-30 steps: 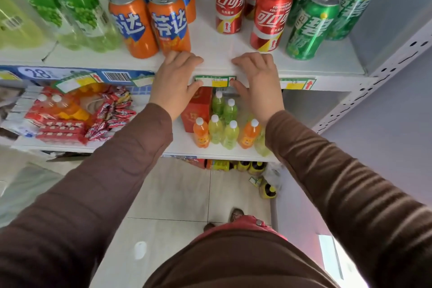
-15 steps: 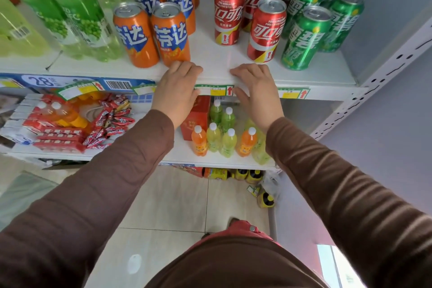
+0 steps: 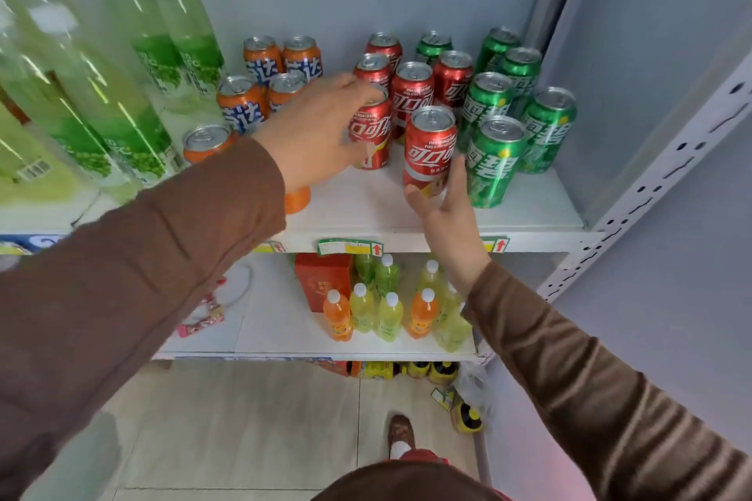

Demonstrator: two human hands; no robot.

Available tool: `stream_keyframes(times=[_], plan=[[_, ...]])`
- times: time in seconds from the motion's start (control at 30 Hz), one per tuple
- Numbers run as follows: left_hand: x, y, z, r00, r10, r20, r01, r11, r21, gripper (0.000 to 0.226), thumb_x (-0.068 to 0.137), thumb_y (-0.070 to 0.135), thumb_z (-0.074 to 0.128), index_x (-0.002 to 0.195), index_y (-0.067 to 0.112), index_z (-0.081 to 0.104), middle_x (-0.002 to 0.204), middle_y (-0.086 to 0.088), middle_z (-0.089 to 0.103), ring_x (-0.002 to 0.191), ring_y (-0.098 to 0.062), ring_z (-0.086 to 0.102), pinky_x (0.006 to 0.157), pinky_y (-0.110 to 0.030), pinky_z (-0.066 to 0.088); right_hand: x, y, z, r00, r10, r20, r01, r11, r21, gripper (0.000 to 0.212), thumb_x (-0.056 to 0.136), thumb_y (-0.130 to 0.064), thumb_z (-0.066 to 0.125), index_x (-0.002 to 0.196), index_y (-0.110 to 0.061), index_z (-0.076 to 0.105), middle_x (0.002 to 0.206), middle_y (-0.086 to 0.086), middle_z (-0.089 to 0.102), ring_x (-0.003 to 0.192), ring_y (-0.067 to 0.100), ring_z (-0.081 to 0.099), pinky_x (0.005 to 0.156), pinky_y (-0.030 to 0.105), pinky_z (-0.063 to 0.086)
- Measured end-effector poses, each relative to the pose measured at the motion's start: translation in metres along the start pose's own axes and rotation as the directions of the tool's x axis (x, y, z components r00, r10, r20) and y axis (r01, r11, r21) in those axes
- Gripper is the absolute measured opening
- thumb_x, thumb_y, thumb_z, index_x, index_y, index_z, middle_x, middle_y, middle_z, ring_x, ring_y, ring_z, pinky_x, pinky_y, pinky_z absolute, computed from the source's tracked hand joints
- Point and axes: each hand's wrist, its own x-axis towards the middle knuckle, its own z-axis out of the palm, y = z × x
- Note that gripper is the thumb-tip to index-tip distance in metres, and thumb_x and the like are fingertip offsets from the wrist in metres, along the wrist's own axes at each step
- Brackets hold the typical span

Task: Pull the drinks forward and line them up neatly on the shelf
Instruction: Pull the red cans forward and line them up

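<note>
Nearest to the camera, at the lower centre of the frame, the front edge of the shelf is seen, white and bare between the edge and the cans. Just above it, right of centre, the right hand is placed around the lower part of the front red can; the thumb is seen at the left of the can and a finger at its right, so the can is judged to be gripped near its base. A little further, at the centre of the frame, the left hand is stretched with loose, fairly straight fingers onto the second red can, which is touched at its upper side; whether the fingers are curled round it cannot be told.

Green cans are standing at the right, orange cans at the left, and more red ones behind, towards the upper centre, up to the wall. Tall green bottles are standing at the upper left.

The cans are judged to be full, so fairly heavy for their size, stiff when closed, with smooth and rather slippery walls. They are tall and narrow, therefore a pull at the top may tip them; a hold low or at the middle of the body is advised. On the smooth shelf they should slide easily.
</note>
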Motion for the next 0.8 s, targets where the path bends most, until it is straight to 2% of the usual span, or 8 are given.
stream_keyframes(times=[0.07,0.2,0.27,0.47,0.57,0.63,0.7,0.8], plan=[[0.033,-0.011,-0.010,0.996,-0.012,0.087,0.008,0.999,0.044,0.063,0.083,0.029,0.073,0.140,0.016,0.048,0.129,-0.014,0.054,0.121,-0.032,0.050,0.101,-0.036,0.038,0.011,0.000,0.003,1.000,0.005,-0.017,-0.005,0.999,0.041,0.083,0.094,-0.011,0.066,0.158,-0.013,0.013,0.157,0.004,0.037,0.141,0.011,0.041,0.115,0.025,0.037],[0.085,-0.027,-0.015,0.955,-0.081,0.284,0.042,0.989,0.138,0.077,0.082,0.039,0.075,0.147,0.021,0.039,0.138,-0.014,0.051,0.124,-0.034,0.051,0.102,-0.038,0.041,0.035,0.008,0.008,0.995,-0.063,-0.075,0.065,0.998,0.024,0.097,0.083,-0.027,0.074,0.158,-0.016,0.013,0.157,0.004,0.036,0.145,0.017,0.038,0.121,0.048,0.030],[0.102,-0.033,-0.012,0.915,-0.115,0.386,0.060,0.987,0.151,0.077,0.081,0.040,0.077,0.146,0.021,0.040,0.139,-0.011,0.053,0.122,-0.032,0.054,0.102,-0.039,0.044,0.044,0.011,0.008,0.994,-0.069,-0.082,0.072,0.997,0.038,0.102,0.079,-0.031,0.075,0.158,-0.016,0.013,0.158,0.005,0.036,0.146,0.020,0.038,0.121,0.051,0.030],[0.122,-0.050,0.001,0.849,-0.085,0.521,0.103,0.995,-0.005,0.060,0.075,0.033,0.084,0.127,0.023,0.057,0.119,0.002,0.065,0.105,-0.022,0.062,0.096,-0.039,0.050,0.056,0.010,0.006,0.996,-0.051,-0.073,0.060,0.990,0.124,0.071,0.077,-0.013,0.074,0.134,-0.036,0.040,0.140,0.005,0.054,0.128,0.016,0.055,0.112,0.048,0.044],[0.128,-0.059,-0.001,0.823,-0.081,0.563,0.203,0.966,-0.158,0.058,0.068,0.035,0.089,0.119,0.024,0.062,0.114,-0.001,0.069,0.097,-0.021,0.067,0.093,-0.039,0.054,0.063,0.006,0.002,1.000,0.031,0.000,-0.030,0.978,0.206,0.063,0.083,-0.002,0.076,0.133,-0.023,0.043,0.121,0.005,0.062,0.097,0.003,0.065,0.084,0.027,0.058],[0.133,-0.064,-0.008,0.763,-0.106,0.637,0.302,0.930,-0.207,0.048,0.076,0.028,0.083,0.118,0.018,0.063,0.113,-0.007,0.070,0.089,-0.019,0.069,0.090,-0.038,0.056,0.066,-0.001,-0.002,0.993,0.099,0.064,-0.112,0.964,0.242,0.056,0.086,-0.002,0.075,0.131,-0.014,0.044,0.110,0.003,0.064,0.077,-0.004,0.065,0.067,0.014,0.055],[0.136,-0.066,-0.015,0.696,-0.114,0.709,0.383,0.894,-0.232,0.045,0.079,0.027,0.077,0.119,0.011,0.065,0.112,-0.010,0.071,0.094,-0.020,0.071,0.093,-0.042,0.057,0.070,-0.008,-0.005,0.982,0.159,0.101,-0.180,0.952,0.248,0.058,0.084,-0.014,0.079,0.132,-0.016,0.046,0.115,0.000,0.067,0.087,-0.001,0.069,0.071,0.014,0.055],[0.137,-0.069,-0.021,0.622,-0.096,0.777,0.409,0.886,-0.218,0.051,0.074,0.036,0.074,0.116,0.009,0.068,0.109,-0.006,0.074,0.097,-0.017,0.072,0.086,-0.034,0.060,0.074,-0.017,-0.004,0.970,0.211,0.124,-0.235,0.943,0.234,0.064,0.082,-0.022,0.081,0.135,-0.020,0.046,0.120,0.000,0.067,0.104,0.010,0.068,0.081,0.022,0.054]])
